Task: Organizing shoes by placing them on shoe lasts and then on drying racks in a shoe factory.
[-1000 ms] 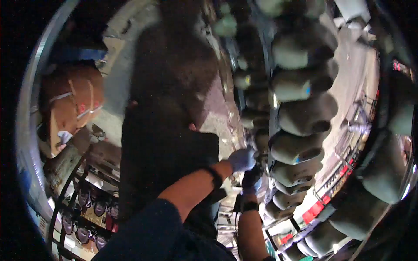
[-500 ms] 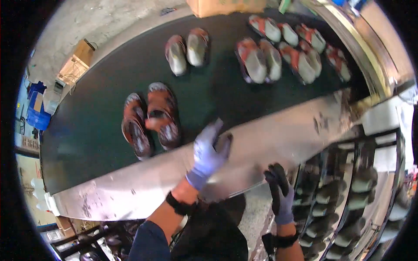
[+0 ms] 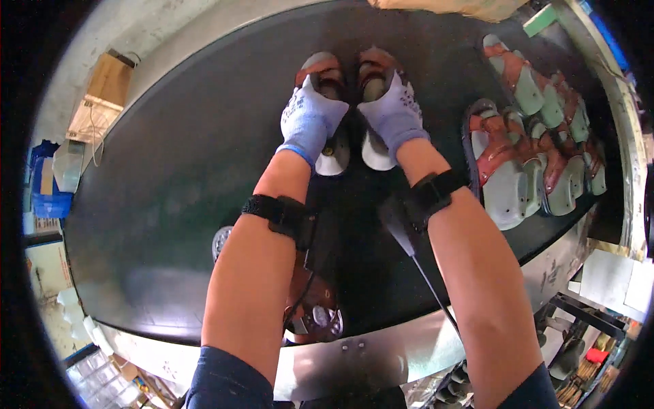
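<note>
Two reddish-brown strapped sandals with pale grey shoe lasts inside stand side by side on the dark belt surface [image 3: 170,177], far from me. My left hand [image 3: 312,117], in a light purple work glove, is closed around the left sandal [image 3: 320,66]. The right sandal [image 3: 375,60] is gripped by my gloved right hand [image 3: 397,114]. Both sandals touch or nearly touch the belt; the gap beneath cannot be made out. Fingers are partly hidden behind the straps. Beneath my left forearm lies another brown sandal [image 3: 315,303], mostly covered by the arm.
Several red-strapped sandals on grey lasts [image 3: 501,163] crowd the belt's right end. A cardboard box [image 3: 449,5] is at the far edge. The metal rim [image 3: 388,361] runs along the near side. A wooden box [image 3: 102,95] and blue bin [image 3: 51,187] are beyond the left edge.
Both hands have moved forward from the metal rim to the far pair of sandals and taken hold of them. The view has shifted forward over the belt.
</note>
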The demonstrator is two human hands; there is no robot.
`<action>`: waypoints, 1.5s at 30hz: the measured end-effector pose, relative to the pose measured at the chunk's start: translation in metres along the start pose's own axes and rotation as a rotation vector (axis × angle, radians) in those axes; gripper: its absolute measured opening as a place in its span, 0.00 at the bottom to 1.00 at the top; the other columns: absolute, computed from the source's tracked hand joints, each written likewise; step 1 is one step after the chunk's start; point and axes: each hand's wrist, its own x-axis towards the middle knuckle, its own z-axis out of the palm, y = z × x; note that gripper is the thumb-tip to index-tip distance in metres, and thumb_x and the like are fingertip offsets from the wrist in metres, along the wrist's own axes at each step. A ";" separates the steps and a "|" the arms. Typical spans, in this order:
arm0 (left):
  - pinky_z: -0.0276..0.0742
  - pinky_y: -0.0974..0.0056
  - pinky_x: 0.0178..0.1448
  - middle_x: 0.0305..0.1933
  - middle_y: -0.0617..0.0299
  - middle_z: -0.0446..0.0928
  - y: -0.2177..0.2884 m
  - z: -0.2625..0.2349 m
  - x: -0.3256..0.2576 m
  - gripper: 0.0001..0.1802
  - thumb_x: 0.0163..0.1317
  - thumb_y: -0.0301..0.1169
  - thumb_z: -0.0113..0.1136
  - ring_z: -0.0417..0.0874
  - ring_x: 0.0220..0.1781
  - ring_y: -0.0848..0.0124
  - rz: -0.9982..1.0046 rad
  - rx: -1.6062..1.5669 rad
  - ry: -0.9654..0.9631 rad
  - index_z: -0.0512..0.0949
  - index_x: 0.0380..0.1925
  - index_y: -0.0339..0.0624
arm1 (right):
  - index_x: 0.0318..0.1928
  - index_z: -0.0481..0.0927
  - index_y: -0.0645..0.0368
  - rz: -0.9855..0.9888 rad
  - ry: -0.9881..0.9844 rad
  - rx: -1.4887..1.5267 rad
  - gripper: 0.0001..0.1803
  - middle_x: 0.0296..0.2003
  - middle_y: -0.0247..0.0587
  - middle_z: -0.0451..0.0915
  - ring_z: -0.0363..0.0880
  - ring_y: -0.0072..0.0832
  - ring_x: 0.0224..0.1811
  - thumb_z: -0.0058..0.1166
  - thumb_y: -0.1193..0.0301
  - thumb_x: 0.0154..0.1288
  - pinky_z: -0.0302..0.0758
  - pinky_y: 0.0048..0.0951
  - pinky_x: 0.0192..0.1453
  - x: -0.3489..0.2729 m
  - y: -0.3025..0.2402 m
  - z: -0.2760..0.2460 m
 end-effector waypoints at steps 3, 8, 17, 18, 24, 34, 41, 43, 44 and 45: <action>0.67 0.58 0.62 0.60 0.50 0.69 -0.019 -0.001 -0.029 0.40 0.43 0.42 0.62 0.71 0.60 0.55 0.033 0.035 0.086 0.64 0.60 0.45 | 0.65 0.55 0.54 -0.034 -0.015 0.060 0.45 0.61 0.58 0.59 0.61 0.50 0.63 0.60 0.59 0.46 0.60 0.43 0.66 -0.025 0.011 0.008; 0.72 0.51 0.55 0.59 0.46 0.68 -0.044 0.023 -0.202 0.45 0.42 0.41 0.64 0.74 0.54 0.48 0.048 -0.147 0.064 0.59 0.64 0.46 | 0.64 0.59 0.57 -0.157 0.008 0.096 0.46 0.59 0.60 0.63 0.65 0.53 0.59 0.65 0.66 0.42 0.65 0.44 0.62 -0.184 0.087 -0.012; 0.79 0.62 0.48 0.51 0.54 0.75 -0.128 0.080 -0.556 0.33 0.50 0.24 0.63 0.78 0.49 0.66 -0.252 -1.062 -0.505 0.66 0.59 0.40 | 0.62 0.63 0.63 0.321 -0.258 0.811 0.44 0.58 0.51 0.69 0.67 0.41 0.60 0.67 0.56 0.48 0.64 0.37 0.64 -0.592 0.255 -0.047; 0.79 0.61 0.49 0.50 0.54 0.76 -0.117 0.086 -0.591 0.30 0.51 0.25 0.63 0.78 0.49 0.65 -0.331 -1.099 -0.685 0.68 0.57 0.38 | 0.60 0.66 0.64 0.450 -0.262 1.157 0.41 0.56 0.46 0.71 0.70 0.36 0.58 0.67 0.58 0.49 0.65 0.35 0.63 -0.652 0.288 -0.033; 0.72 0.62 0.61 0.56 0.54 0.72 -0.344 0.206 -0.651 0.19 0.70 0.31 0.37 0.77 0.52 0.65 -0.077 -0.589 -1.457 0.67 0.55 0.32 | 0.57 0.67 0.63 0.812 0.221 1.828 0.32 0.50 0.42 0.75 0.72 0.28 0.54 0.62 0.72 0.51 0.69 0.31 0.59 -0.898 0.271 -0.026; 0.80 0.54 0.45 0.41 0.56 0.79 -0.179 0.347 -1.069 0.14 0.59 0.31 0.56 0.82 0.41 0.61 -0.597 0.218 -2.156 0.76 0.45 0.41 | 0.50 0.75 0.61 1.127 1.752 1.972 0.25 0.40 0.40 0.80 0.79 0.30 0.38 0.64 0.73 0.49 0.78 0.33 0.44 -1.246 0.316 0.068; 0.72 0.57 0.59 0.53 0.57 0.74 -0.244 0.520 -1.250 0.20 0.67 0.34 0.44 0.75 0.53 0.62 0.349 0.444 -2.282 0.69 0.55 0.36 | 0.50 0.73 0.67 1.356 1.832 0.961 0.30 0.40 0.45 0.80 0.79 0.32 0.41 0.66 0.66 0.47 0.75 0.29 0.46 -1.398 0.485 0.148; 0.66 0.62 0.63 0.55 0.56 0.72 -0.224 0.655 -1.224 0.20 0.69 0.33 0.40 0.73 0.54 0.65 -0.155 -0.020 -2.533 0.67 0.57 0.37 | 0.49 0.73 0.68 1.415 1.797 0.812 0.31 0.40 0.53 0.80 0.78 0.40 0.45 0.64 0.62 0.45 0.74 0.33 0.50 -1.381 0.564 0.106; 0.66 0.62 0.63 0.55 0.56 0.72 -0.230 0.685 -1.226 0.20 0.69 0.33 0.40 0.73 0.54 0.65 -0.124 0.019 -2.538 0.67 0.57 0.37 | 0.49 0.74 0.68 1.523 1.675 0.807 0.32 0.41 0.58 0.79 0.78 0.44 0.47 0.63 0.60 0.45 0.73 0.35 0.52 -1.393 0.581 0.105; 0.66 0.62 0.63 0.56 0.56 0.72 -0.248 0.713 -1.221 0.20 0.69 0.33 0.40 0.73 0.54 0.66 -0.235 0.054 -2.476 0.67 0.57 0.37 | 0.48 0.74 0.67 1.672 1.515 0.721 0.30 0.41 0.60 0.78 0.76 0.48 0.48 0.61 0.59 0.46 0.72 0.38 0.52 -1.403 0.595 0.114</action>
